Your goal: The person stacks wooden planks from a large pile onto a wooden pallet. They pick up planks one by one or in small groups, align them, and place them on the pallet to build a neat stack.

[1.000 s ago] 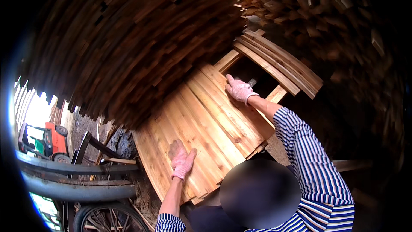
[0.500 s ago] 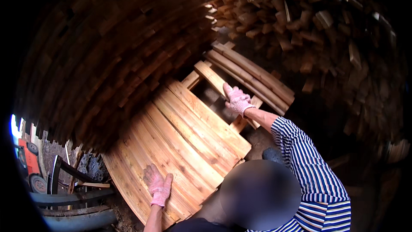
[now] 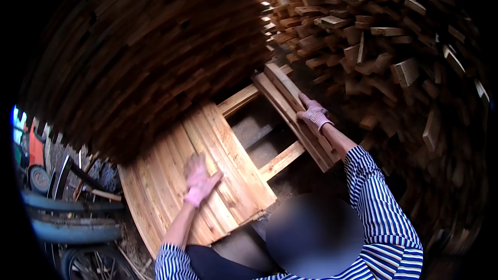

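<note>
My left hand (image 3: 201,180), in a pink work glove, lies over a layer of side-by-side wooden boards (image 3: 171,176). Its fingers are spread and a little blurred by motion. To the right, my gloved right hand (image 3: 314,114) grips the edge of a long wooden board (image 3: 286,84), its fingers across the top. That board lies beside other loose boards at the right end of two wooden crosspieces; one near crosspiece (image 3: 282,161) shows bare. An open gap lies between the board layer and the loose boards.
Tall stacks of boards rise at the left (image 3: 155,52) and right (image 3: 373,46), their ends sticking out unevenly. At lower left are blue curved bars (image 3: 72,231), a spoked wheel (image 3: 98,265) and a red vehicle (image 3: 36,150). A blurred round patch covers the lower middle.
My right hand has moved right, and the single board it held in the gap now lies with the loose boards. The gap has widened. My left hand has slid up and right across the layer.
</note>
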Tool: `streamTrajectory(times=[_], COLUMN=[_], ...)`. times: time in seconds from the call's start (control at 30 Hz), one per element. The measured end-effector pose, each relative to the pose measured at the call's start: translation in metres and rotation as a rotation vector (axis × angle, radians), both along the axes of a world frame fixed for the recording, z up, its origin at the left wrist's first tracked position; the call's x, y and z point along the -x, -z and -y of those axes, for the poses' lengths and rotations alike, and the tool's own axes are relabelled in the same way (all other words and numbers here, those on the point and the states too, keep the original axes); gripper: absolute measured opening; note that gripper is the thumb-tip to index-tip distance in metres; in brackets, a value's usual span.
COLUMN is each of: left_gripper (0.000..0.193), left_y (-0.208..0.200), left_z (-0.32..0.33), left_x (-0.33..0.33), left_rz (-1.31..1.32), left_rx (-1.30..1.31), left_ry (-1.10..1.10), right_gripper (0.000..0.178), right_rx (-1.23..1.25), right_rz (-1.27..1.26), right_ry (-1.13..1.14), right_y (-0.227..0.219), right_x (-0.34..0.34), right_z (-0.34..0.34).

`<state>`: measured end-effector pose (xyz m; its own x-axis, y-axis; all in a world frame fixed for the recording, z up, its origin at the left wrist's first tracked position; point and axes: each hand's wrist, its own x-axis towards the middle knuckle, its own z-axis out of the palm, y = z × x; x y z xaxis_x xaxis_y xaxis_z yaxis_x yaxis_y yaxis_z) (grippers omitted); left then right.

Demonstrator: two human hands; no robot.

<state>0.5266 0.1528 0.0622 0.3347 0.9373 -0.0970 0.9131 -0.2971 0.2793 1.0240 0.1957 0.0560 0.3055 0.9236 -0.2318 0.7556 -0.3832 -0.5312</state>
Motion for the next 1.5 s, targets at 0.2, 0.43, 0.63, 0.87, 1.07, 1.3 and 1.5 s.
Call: streamTrajectory(times=[0.2, 0.43, 0.63, 0.87, 1.07, 1.3, 1.5], left_gripper=[0.143, 0.149, 0.148, 0.152, 0.153, 0.153, 0.154], left_y=[0.001, -0.003, -0.009, 0.000, 0.003, 0.012, 0.009], left_z=[-0.023, -0.029, -0.031, -0.025, -0.024, -0.032, -0.031], left_x=[-0.025, -0.040, -0.048, -0.024, -0.018, -0.035, -0.025], left_rz=[-0.297, -0.345, -0.258, -0.265, -0.290, -0.270, -0.303], left_rx=[0.215, 0.324, 0.311, 0.334, 0.339, 0.306, 0.337], left_ry=[-0.108, -0.094, -0.091, -0.152, -0.170, -0.133, -0.146], right_gripper=[0.069, 0.042, 0.052, 0.077, 0.082, 0.084, 0.068], right_rx=[-0.170, -0.093, -0.237, 0.009, 0.188, 0.003, 0.014], right_rz=[0.138, -0.191, 0.655, 0.365, 0.148, -0.042, 0.065], right_ry=[-0.196, -0.272, -0.043, -0.075, -0.071, -0.168, -0.148], right_y=[-0.026, 0.002, 0.034, -0.001, -0.014, 0.038, 0.007], right_x=[0.159, 0.238, 0.102, 0.111, 0.114, 0.070, 0.122], right_z=[0.034, 0.006, -0.014, -0.011, -0.001, 0.013, -0.008])
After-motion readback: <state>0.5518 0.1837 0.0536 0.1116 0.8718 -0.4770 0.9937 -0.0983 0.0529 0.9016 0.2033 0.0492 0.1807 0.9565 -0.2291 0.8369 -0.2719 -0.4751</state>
